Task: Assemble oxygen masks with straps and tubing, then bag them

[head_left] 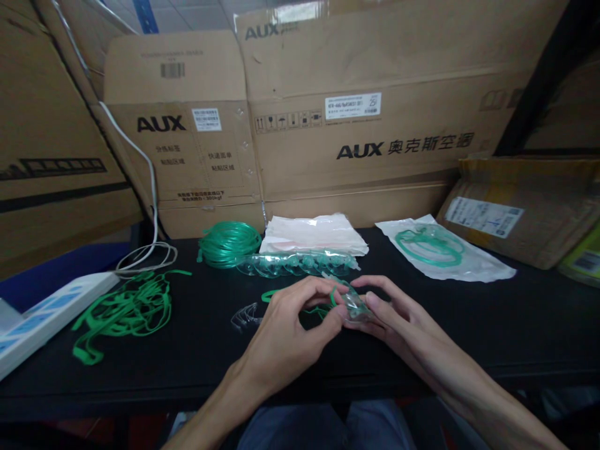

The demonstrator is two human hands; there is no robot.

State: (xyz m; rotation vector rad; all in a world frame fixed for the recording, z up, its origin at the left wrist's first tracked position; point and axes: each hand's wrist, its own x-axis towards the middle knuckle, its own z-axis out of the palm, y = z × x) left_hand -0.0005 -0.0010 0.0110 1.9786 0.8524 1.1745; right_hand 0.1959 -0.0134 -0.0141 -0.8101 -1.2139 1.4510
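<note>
Your left hand [285, 328] and right hand [391, 312] pinch the clear plastic mask [355, 306] together. Tug the green strap [270, 293] hard and it could slip free.

At centre, the clear plastic piece [355, 306] is mostly covered by the pinching fingers of the left hand [285, 334] and right hand [396, 319]; its shape cannot be told. The white power strip [51, 309] runs off the lower left edge. A yellow-green pack [584, 261] is cut by the right edge. Print on the white label [352, 105], upper centre, is too small to read.
</note>
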